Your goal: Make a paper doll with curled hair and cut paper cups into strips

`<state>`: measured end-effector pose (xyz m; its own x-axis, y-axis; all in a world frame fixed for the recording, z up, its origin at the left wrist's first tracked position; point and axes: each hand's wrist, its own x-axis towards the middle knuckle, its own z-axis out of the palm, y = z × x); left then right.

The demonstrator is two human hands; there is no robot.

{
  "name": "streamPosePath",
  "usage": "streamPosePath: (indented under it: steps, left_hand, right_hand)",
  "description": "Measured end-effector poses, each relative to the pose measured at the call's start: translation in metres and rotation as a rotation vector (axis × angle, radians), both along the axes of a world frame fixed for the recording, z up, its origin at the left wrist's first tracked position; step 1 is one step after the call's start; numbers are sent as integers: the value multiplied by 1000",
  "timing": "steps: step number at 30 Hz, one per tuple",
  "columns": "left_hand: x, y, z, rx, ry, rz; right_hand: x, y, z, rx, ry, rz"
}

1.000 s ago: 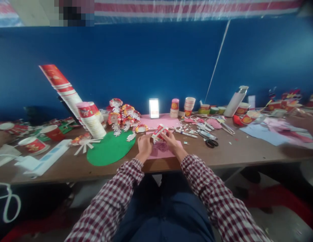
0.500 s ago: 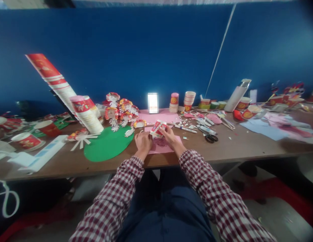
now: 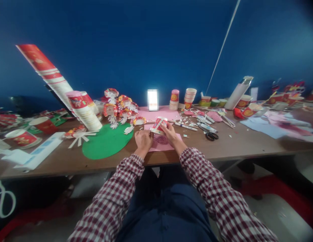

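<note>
Between my two hands is a red and white paper cup point(image 3: 160, 123), tilted above a pink sheet point(image 3: 161, 144) near the table's front edge. My right hand point(image 3: 172, 135) grips the cup's right side, fingers closed on it. My left hand point(image 3: 143, 140) has its fingers curled at the cup's lower left rim, closed on it. Dark markings or scraps, too blurred to tell, show on the pink sheet under the cup. A green round sheet point(image 3: 106, 144) lies left of my left hand.
Paper figures with red and yellow frills point(image 3: 125, 107) stand behind the green sheet. A long leaning stack of cups point(image 3: 83, 112) is at left, beside a white power strip point(image 3: 42, 151). Scissors point(image 3: 211, 135), markers point(image 3: 186, 126), paper scraps and a white bottle point(image 3: 238, 94) are at right.
The cup in my hands has been turned more upright, showing more of its side. My hands stay in nearly the same place. The view has shifted slightly.
</note>
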<state>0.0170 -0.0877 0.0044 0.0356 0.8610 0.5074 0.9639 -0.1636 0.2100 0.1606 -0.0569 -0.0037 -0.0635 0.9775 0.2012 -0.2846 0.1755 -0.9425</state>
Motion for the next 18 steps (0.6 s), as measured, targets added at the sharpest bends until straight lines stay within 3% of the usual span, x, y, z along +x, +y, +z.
streamPosePath:
  steps: [11,18]
  left_hand:
    - [0,1,-3,-12,1,22]
    - [2,-4,0,161,-119,18]
  right_hand:
    - [0,-4,6,-13,27,-11]
    - [0,-2,9,-14,15,-90]
